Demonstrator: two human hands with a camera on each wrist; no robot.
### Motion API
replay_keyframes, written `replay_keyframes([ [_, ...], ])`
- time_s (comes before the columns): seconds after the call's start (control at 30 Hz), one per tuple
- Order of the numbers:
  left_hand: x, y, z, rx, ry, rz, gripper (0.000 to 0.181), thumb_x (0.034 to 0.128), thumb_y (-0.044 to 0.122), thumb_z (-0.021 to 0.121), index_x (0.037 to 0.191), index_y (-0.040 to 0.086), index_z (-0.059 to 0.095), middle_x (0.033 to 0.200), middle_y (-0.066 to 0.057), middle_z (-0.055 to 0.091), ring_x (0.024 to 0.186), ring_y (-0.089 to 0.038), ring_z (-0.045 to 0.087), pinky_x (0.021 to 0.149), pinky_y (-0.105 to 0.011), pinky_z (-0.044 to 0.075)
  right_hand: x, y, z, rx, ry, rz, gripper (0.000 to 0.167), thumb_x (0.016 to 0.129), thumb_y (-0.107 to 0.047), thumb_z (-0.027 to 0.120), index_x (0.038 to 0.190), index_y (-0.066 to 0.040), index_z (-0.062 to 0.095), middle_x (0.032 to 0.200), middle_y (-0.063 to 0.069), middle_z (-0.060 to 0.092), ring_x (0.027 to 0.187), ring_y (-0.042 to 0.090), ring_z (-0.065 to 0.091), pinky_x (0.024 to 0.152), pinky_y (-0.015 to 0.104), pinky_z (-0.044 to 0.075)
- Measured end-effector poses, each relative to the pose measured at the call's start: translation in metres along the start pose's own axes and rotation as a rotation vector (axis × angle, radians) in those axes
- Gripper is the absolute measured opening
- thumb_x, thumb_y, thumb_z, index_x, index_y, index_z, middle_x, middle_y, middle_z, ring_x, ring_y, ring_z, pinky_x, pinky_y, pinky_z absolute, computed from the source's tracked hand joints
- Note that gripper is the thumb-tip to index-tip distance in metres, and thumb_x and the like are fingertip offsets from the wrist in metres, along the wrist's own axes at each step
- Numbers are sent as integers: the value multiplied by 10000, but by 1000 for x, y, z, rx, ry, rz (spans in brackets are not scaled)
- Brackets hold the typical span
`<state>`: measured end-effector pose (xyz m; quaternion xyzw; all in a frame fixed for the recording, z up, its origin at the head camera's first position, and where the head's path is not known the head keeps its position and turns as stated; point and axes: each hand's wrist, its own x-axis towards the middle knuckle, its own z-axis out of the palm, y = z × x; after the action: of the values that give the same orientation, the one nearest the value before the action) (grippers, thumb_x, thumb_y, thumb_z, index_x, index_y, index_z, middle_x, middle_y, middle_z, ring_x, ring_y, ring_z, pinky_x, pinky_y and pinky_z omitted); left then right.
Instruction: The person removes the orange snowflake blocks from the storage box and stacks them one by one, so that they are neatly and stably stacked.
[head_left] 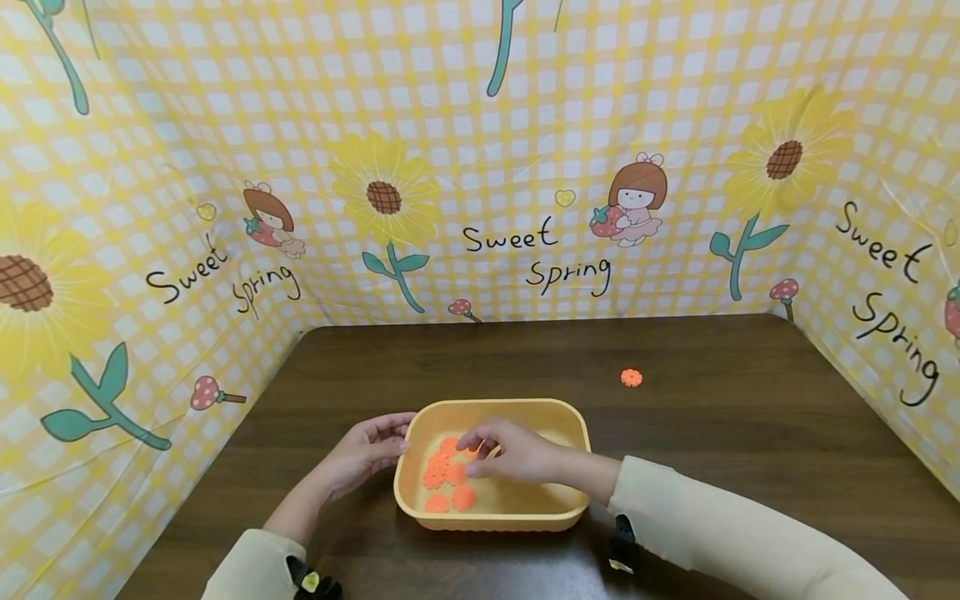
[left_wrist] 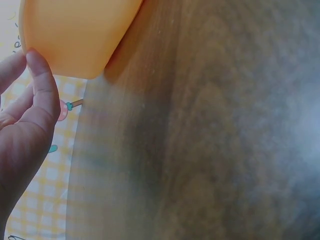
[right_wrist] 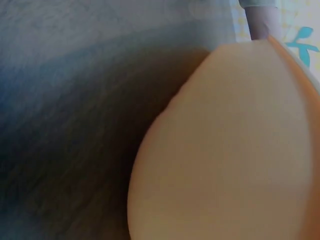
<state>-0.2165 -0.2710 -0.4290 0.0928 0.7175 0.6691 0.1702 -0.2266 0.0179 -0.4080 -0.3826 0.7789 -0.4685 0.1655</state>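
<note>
A yellow plastic basin (head_left: 510, 521) stands on the dark wooden table, with several orange flower-shaped pieces (head_left: 435, 472) lying in its left half. My left hand (head_left: 360, 454) holds the basin's left end, thumb and fingertips at the rim. In the left wrist view the fingertips meet the wall of the basin (left_wrist: 75, 35). Inside the basin, my right hand (head_left: 517, 454) hovers over the orange pieces, thumb and forefinger bent and apart. No piece shows clearly gripped there. The right wrist view has only the basin's outer wall (right_wrist: 225, 150), not the right hand.
One more orange flower-shaped piece (head_left: 632, 378) lies alone on the table (head_left: 750, 433), behind and right of the basin. A yellow checked cloth (head_left: 480, 167) printed with sunflowers stands around the table's back and sides.
</note>
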Motion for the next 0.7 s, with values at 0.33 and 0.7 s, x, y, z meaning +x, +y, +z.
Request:
replay_keyframes([
  [0.33,1,-1,-1,10,-2,9,583,946,47,619,1437,-104,345,1168,-157,516,1015,-183,571,875,-329,522,12,1,12,-7,-97,48,338,780,-24,799,1099,-14,689,1033,63,634,932,200,582,798,234,482],
  [0.7,1,-2,-1,8,-7,13,585,945,49,621,1436,-107,343,1166,-156,519,1014,-178,576,873,-327,522,16,3,17,-20,-158,61,297,747,4,820,1024,-45,725,967,32,684,884,182,596,784,220,480],
])
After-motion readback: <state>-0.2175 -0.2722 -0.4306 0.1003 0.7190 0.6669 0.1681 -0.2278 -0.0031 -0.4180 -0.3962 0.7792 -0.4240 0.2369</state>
